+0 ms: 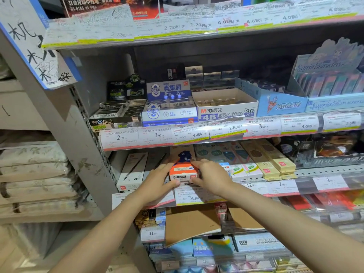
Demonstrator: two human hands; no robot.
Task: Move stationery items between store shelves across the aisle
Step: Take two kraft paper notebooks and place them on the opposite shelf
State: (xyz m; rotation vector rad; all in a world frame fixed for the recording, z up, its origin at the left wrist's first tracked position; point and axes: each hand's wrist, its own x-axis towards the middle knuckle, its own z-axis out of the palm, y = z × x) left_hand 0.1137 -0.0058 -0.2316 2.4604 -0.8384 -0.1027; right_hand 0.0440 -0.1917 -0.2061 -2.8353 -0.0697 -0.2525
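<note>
Two hands flank orange box [183,171]: left hand [157,182], right hand [211,177].

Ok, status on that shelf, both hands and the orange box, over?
Left hand and right hand clasp the orange box from either side. Box still on the shelf, among pencil packs. Nothing blocking the pull-out.

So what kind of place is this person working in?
Most likely a stationery shop aisle. Metal shelves carry price tags along their edges, display cartons such as a 4B eraser box sit in rows, and both hands hold an orange-and-white box on the pencil shelf.
</note>
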